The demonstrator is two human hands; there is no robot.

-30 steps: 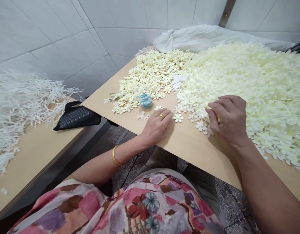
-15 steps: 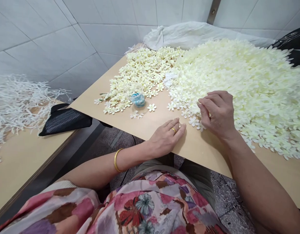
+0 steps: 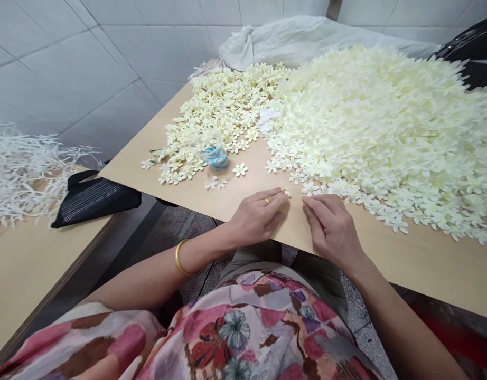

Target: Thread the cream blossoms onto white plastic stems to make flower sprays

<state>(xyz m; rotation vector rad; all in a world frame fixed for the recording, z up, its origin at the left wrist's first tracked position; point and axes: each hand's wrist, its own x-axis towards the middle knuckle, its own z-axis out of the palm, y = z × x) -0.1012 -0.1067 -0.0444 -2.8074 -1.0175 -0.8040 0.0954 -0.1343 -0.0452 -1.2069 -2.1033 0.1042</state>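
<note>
My left hand (image 3: 259, 215), with a ring and a gold bracelet, rests near the table's front edge, its fingers closed on a small pale flower (image 3: 285, 192) that shows at the fingertips. Just to the right, my right hand (image 3: 331, 227) is low over the table with thumb and fingers pinched together; anything between them is too small to make out. The hands are a little apart. Beyond my right hand spreads a big heap of pale yellow-white flowers (image 3: 378, 121). Smaller yellowish flowers (image 3: 227, 100) lie in a pile at the back left.
A blue and white bundle (image 3: 215, 157) sits on the wooden table (image 3: 251, 195), beside a few loose flowers (image 3: 240, 169). White plastic (image 3: 291, 39) lies along the wall. On the left table are white stringy stems (image 3: 25, 174) and a black mesh bag (image 3: 96, 198).
My right hand has come down and left, closer to my left hand. The flower at my left fingertips shows more clearly now. The whole view has shifted slightly.
</note>
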